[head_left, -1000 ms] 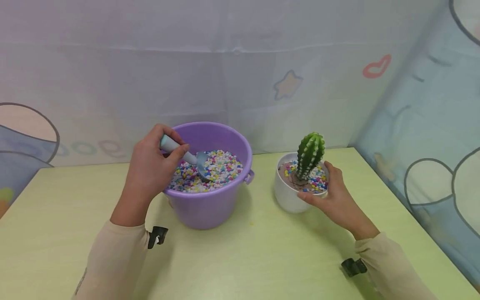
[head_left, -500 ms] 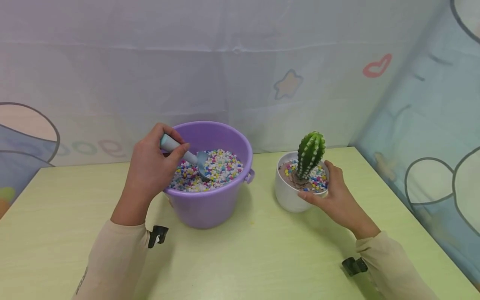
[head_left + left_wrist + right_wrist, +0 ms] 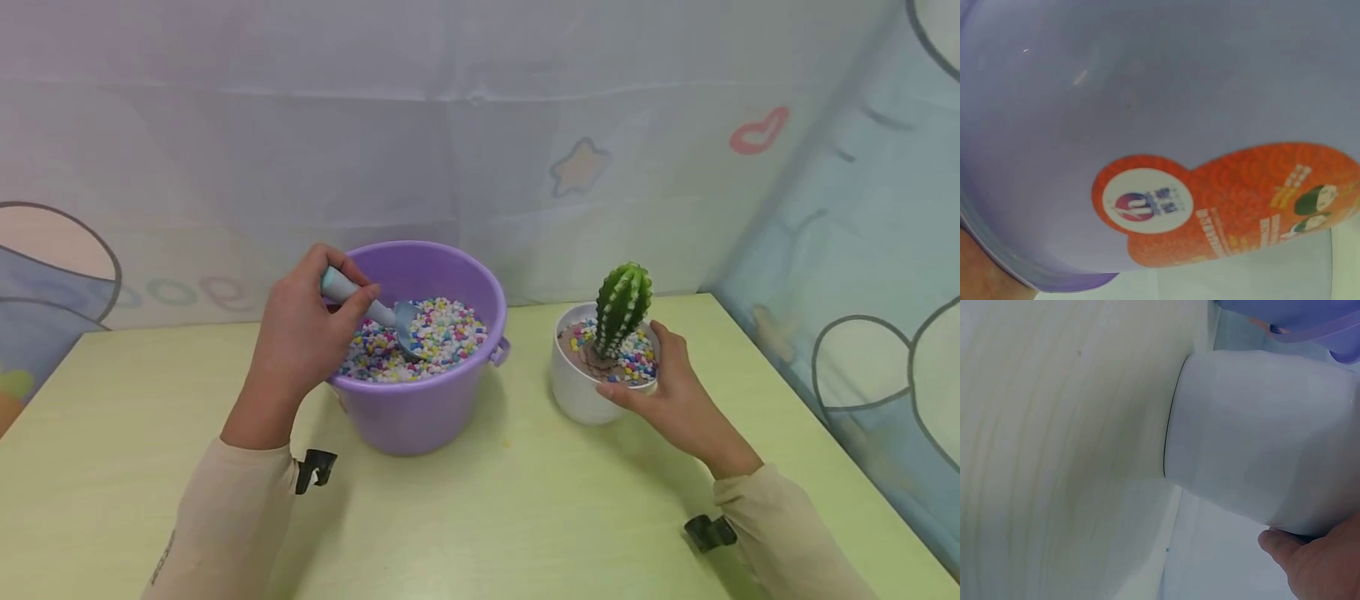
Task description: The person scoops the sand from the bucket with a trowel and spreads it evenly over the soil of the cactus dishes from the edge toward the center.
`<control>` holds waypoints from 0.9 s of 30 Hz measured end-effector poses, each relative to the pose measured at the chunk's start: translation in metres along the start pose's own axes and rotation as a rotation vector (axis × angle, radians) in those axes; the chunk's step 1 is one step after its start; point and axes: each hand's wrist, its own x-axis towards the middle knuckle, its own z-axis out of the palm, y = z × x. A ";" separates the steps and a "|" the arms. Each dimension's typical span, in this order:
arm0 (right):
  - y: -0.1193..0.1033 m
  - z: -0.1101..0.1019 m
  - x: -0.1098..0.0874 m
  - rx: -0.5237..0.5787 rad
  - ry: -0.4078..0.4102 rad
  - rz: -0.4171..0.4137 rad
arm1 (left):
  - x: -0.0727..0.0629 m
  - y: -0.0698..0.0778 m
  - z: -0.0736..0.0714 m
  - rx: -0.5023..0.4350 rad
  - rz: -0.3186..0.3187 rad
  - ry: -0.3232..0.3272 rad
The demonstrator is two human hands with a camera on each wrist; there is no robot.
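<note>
Almost nothing shifts over the last second. The left hand stays at the near-left rim of the purple bucket, pinching the blue scoop by its handle, and the scoop's head keeps its place among the colored pebbles; whether it carries any is too unclear to tell. The right hand likewise remains on the white pot, gripping its near-right side at the rim with thumb and fingers spread. The pot stands on the bench to the right of the bucket, with the cactus leaning slightly and pebbles covering part of its brown surface. That stillness suggests a pause in the scooping, with the pot being steadied.
</note>
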 end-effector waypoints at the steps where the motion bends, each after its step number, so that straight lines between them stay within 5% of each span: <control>1: 0.000 0.000 0.000 0.000 -0.003 -0.001 | 0.000 0.000 0.000 0.002 -0.003 -0.001; 27: -0.002 -0.002 0.000 -0.044 -0.031 0.000 | -0.001 0.001 -0.002 -0.004 0.007 -0.009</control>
